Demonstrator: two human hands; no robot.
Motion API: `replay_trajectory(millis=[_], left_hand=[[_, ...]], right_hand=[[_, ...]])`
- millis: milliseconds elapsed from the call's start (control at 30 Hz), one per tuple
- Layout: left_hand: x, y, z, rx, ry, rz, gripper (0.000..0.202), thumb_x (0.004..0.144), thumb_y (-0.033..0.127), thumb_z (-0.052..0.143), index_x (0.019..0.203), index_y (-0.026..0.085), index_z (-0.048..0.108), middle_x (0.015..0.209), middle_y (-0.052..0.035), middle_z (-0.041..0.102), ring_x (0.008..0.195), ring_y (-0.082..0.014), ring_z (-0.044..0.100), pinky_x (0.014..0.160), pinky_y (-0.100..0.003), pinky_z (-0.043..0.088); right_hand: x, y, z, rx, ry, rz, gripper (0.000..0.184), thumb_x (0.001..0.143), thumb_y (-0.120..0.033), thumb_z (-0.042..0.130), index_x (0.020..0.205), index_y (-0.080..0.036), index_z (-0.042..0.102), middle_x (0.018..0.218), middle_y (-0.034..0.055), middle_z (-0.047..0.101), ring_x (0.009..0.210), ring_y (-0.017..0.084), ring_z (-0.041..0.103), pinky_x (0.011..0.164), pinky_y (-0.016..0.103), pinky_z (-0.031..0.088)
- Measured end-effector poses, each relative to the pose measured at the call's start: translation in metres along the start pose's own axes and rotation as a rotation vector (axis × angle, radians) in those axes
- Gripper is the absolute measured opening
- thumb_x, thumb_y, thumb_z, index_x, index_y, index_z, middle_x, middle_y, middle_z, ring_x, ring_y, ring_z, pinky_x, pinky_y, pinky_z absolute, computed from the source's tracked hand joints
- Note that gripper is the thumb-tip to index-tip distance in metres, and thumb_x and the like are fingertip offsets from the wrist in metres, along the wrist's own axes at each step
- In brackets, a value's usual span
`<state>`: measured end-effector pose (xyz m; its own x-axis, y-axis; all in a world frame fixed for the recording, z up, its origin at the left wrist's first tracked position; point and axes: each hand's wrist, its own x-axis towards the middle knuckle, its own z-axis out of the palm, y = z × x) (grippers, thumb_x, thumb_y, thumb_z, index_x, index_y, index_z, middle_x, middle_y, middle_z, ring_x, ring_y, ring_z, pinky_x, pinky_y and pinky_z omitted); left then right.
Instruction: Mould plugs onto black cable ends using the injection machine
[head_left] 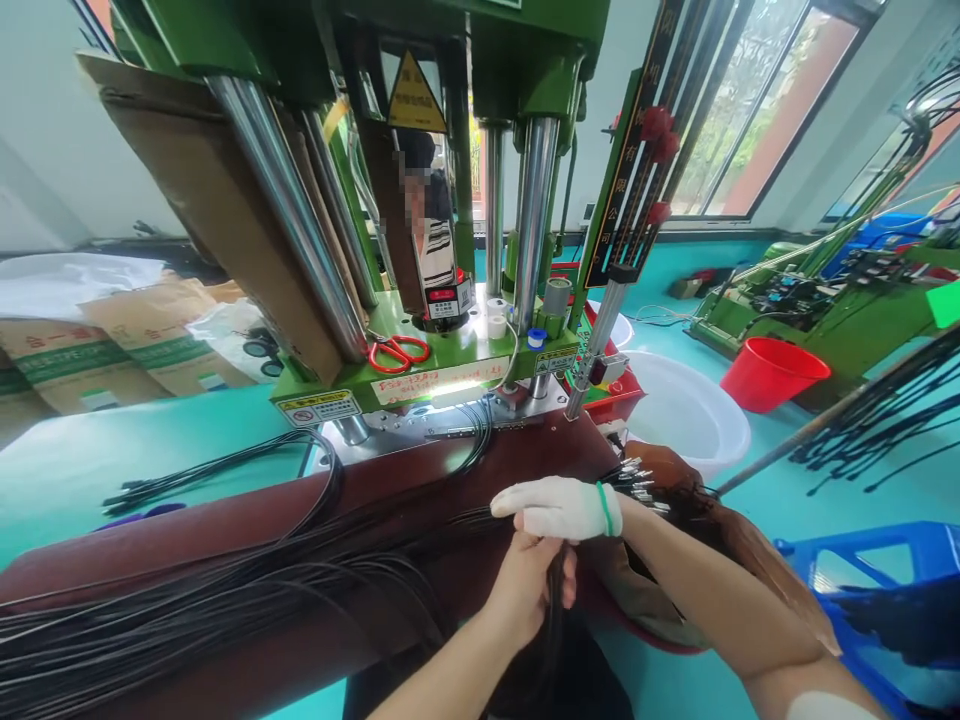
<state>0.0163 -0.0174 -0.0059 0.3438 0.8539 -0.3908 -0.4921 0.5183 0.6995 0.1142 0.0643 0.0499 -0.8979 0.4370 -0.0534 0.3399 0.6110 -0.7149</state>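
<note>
My right hand [561, 507], in a white glove with a green cuff, lies on a bundle of thin black cables [225, 590] spread over the dark red worktable [420, 470]. My bare left hand [534, 580] is just below it, closed round a hanging bunch of the same cables. Metal-tipped cable ends [637, 478] stick out just right of the glove. More cables [476, 432] run into the lit mould area of the green press machine [450, 360].
Red-handled scissors [399, 352] and small tape rolls [496, 318] sit on the machine ledge. A white tub [686, 410] and a red bucket [772, 372] stand on the floor at right, with a blue crate [892, 560]. Sacks [90, 350] are at left.
</note>
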Motion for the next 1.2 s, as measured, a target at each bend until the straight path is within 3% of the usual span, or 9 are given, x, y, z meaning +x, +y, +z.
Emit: replay_trajectory(millis=[100,200,433,633,733,800,933,1067,1200], left_hand=[[0.004,0.012,-0.013,0.027,0.105,0.168,0.040,0.065,0.051,0.063,0.073,0.014,0.050,0.043,0.0088,0.040,0.029,-0.0017,0.029,0.031,-0.017,0.018],[0.007,0.024,-0.029,0.038,0.233,0.301,0.042,0.064,0.053,0.063,0.072,0.015,0.048,0.043,0.0106,0.036,0.029,-0.0005,0.027,0.032,-0.016,0.016],[0.008,0.023,-0.045,0.054,0.272,0.305,0.040,0.066,0.052,0.062,0.072,0.016,0.046,0.044,0.0110,0.033,0.031,-0.0009,0.026,0.033,-0.016,0.017],[0.002,0.020,-0.047,0.087,0.217,0.312,0.036,0.073,0.050,0.055,0.074,0.016,0.046,0.045,0.0104,0.033,0.031,-0.0009,0.027,0.034,-0.017,0.017],[0.000,0.020,-0.044,0.115,0.199,0.317,0.036,0.074,0.051,0.054,0.076,0.017,0.045,0.045,0.0104,0.034,0.031,-0.0013,0.027,0.034,-0.017,0.017],[0.001,0.018,-0.038,0.128,0.185,0.299,0.035,0.072,0.051,0.055,0.077,0.018,0.042,0.045,0.0111,0.033,0.031,-0.0012,0.026,0.033,-0.016,0.015],[0.006,0.012,-0.022,0.186,0.137,0.191,0.038,0.065,0.047,0.063,0.073,0.020,0.037,0.042,0.0133,0.027,0.031,-0.0005,0.019,0.032,-0.015,0.011],[0.012,0.006,-0.010,0.237,0.127,0.165,0.037,0.062,0.044,0.066,0.068,0.019,0.039,0.039,0.0133,0.025,0.030,-0.0003,0.018,0.031,-0.015,0.011],[0.016,0.005,-0.007,0.232,0.117,0.184,0.034,0.064,0.042,0.064,0.071,0.018,0.042,0.039,0.0132,0.026,0.030,-0.0008,0.020,0.031,-0.015,0.013]], right_hand=[[0.014,0.024,-0.009,-0.218,0.202,0.241,0.043,0.090,-0.029,0.026,0.125,-0.012,0.045,0.125,0.0075,0.052,0.112,0.013,0.049,0.094,0.023,0.038],[0.035,0.055,-0.020,-0.500,0.349,0.504,0.043,0.085,-0.017,0.034,0.128,-0.011,0.041,0.130,0.0123,0.045,0.119,0.020,0.041,0.100,0.033,0.031],[0.061,0.070,-0.026,-0.538,0.184,0.608,0.038,0.068,-0.010,0.048,0.105,-0.013,0.054,0.104,0.0182,0.057,0.098,0.033,0.053,0.080,0.044,0.038],[0.012,0.027,-0.030,-0.350,0.036,0.633,0.007,0.067,-0.021,0.046,0.073,-0.018,0.049,0.073,0.0044,0.059,0.066,0.019,0.058,0.059,0.028,0.043],[-0.029,0.015,-0.018,-0.103,0.035,0.744,0.008,0.067,-0.020,0.040,0.074,-0.018,0.042,0.052,-0.0037,0.047,0.038,0.010,0.045,0.038,0.023,0.037],[-0.052,0.013,0.001,0.274,0.156,0.762,0.014,0.066,-0.021,0.041,0.080,-0.019,0.041,0.048,-0.0076,0.041,0.029,0.007,0.035,0.028,0.019,0.029],[-0.066,0.017,0.044,0.856,0.531,0.529,0.023,0.073,-0.032,0.046,0.091,-0.018,0.042,0.053,-0.0086,0.043,0.028,0.003,0.029,0.024,0.016,0.026],[-0.050,0.018,0.065,1.029,0.747,0.410,0.027,0.084,-0.045,0.040,0.090,-0.019,0.042,0.050,-0.0092,0.041,0.026,0.004,0.028,0.022,0.015,0.023],[-0.041,0.016,0.065,1.022,0.772,0.362,0.027,0.086,-0.045,0.037,0.082,-0.019,0.042,0.048,-0.0084,0.043,0.025,0.004,0.029,0.021,0.014,0.021]])
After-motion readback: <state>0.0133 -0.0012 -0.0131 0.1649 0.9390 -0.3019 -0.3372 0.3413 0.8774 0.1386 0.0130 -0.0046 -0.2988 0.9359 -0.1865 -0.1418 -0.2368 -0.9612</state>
